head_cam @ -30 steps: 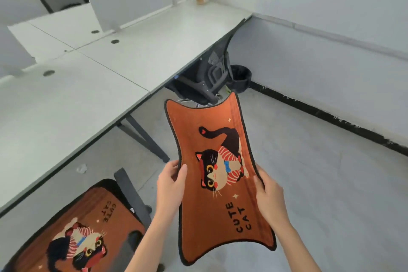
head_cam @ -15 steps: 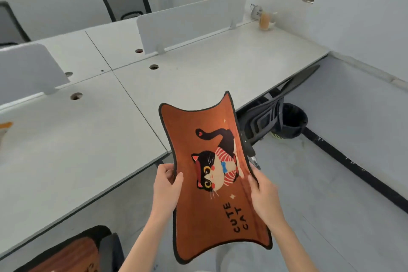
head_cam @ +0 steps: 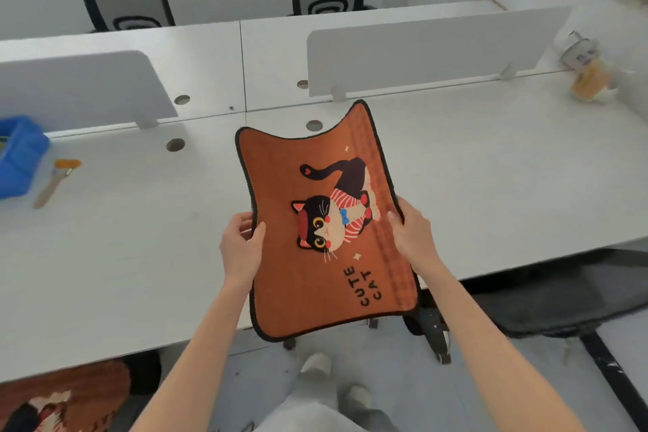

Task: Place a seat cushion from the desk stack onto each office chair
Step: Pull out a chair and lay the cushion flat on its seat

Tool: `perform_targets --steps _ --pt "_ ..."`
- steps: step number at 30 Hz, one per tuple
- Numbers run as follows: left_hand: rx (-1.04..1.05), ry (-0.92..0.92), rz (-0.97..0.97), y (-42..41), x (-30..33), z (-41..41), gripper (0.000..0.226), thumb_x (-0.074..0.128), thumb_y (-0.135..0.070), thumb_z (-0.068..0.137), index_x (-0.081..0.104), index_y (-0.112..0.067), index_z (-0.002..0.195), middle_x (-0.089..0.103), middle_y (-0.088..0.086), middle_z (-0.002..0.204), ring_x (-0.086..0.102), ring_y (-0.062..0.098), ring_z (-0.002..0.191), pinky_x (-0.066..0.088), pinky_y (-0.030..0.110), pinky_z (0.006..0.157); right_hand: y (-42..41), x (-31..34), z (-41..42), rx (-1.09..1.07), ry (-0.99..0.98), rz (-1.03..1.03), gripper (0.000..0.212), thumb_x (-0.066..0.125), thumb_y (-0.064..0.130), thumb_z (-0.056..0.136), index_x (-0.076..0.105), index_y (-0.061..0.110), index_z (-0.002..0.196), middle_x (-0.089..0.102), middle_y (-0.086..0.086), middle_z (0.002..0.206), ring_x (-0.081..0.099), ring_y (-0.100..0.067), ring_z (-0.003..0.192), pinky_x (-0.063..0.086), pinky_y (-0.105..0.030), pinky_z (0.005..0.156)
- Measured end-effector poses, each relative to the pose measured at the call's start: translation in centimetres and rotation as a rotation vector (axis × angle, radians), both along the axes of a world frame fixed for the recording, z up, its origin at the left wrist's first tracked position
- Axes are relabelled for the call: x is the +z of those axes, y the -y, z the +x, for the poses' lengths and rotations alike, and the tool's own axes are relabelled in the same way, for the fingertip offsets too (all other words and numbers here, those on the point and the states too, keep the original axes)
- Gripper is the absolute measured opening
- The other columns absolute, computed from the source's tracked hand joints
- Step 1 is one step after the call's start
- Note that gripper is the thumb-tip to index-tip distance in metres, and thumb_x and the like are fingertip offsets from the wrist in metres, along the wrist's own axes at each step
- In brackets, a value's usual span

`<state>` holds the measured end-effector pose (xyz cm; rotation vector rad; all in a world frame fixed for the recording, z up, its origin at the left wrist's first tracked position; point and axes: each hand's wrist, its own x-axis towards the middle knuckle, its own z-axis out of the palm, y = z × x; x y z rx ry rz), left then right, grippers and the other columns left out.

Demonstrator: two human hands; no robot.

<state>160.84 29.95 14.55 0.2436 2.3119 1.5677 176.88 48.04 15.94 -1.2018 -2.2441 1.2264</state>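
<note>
Here the flat orange cat-print seat cushion point(head_cam: 326, 221) hangs above the white surface point(head_cam: 140, 256), fingers of the left hand point(head_cam: 242, 249) and right hand point(head_cam: 412, 235) grasping opposite edges (at 9 and 3 o'clock), likely keeping it spread for laying on a chair.

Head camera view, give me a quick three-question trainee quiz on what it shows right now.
1. True or false: both hands hold the cat cushion.
2. What lies beside the blue bin on the desk? A) scissors B) a brush C) a mug
3. Fill in: the chair at lower left already has a ____ on its seat.

Key: 1 true, left hand and right hand grip opposite edges; 2 B, the brush; 3 cushion.
</note>
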Motion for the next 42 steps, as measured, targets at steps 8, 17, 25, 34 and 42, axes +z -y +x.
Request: perform_targets --steps 8,17,25,34,42 --pt "0.007 0.123 -0.129 -5.4 -5.3 -6.6 0.034 0.047 -0.007 0.092 0.054 -0.003 0.124 0.06 0.016 0.125 0.057 0.029 0.114 0.045 0.038 0.099 -7.2 -4.0 -5.2 -0.045 0.215 0.108 0.032 0.041 0.019 0.095 0.052 0.011 0.125 0.065 -0.013 0.117 0.063 -0.03 0.101 0.049 -0.032 0.083" --pt "0.132 0.183 -0.35 -3.0 -10.2 -7.4 0.041 0.048 0.002 0.089 0.047 -0.002 0.13 0.055 0.019 0.132 0.052 0.032 0.121 0.038 0.039 0.107 -10.5 -10.3 -2.8 -0.099 0.512 0.094 0.026 0.044 0.022 0.094 0.052 0.01 0.115 0.059 -0.014 0.113 0.059 -0.028 0.099 0.05 -0.039 0.085" --pt "-0.098 -0.16 -0.304 -8.6 -8.2 -5.1 0.041 0.05 -0.005 0.089 0.047 -0.011 0.13 0.049 0.013 0.135 0.044 0.027 0.128 0.038 0.04 0.105 -12.2 -7.5 1.8 -0.221 0.403 0.057 0.044 0.044 0.013 0.093 0.039 0.006 0.136 0.049 -0.017 0.133 0.045 -0.03 0.123 0.038 -0.039 0.102" --pt "-1.251 -0.059 -0.057 -21.9 -3.8 13.1 0.03 0.05 -0.012 0.091 0.057 -0.011 0.12 0.061 0.003 0.122 0.057 0.016 0.111 0.044 0.026 0.096 -10.7 -0.3 18.4 -0.932 0.263 0.421 0.036 0.047 0.004 0.087 0.052 0.002 0.123 0.046 -0.016 0.134 0.035 -0.029 0.128 0.024 -0.024 0.104" --pt "-1.855 -0.142 -0.271 -22.4 -2.8 26.8 0.061 0.06 -0.032 0.086 0.039 -0.004 0.136 0.051 0.007 0.129 0.046 0.02 0.122 0.035 0.028 0.1 -7.9 -3.9 26.9 -1.266 -0.324 -0.534 0.03 0.052 0.018 0.09 0.053 0.004 0.117 0.058 -0.01 0.108 0.06 -0.021 0.091 0.049 -0.026 0.079"
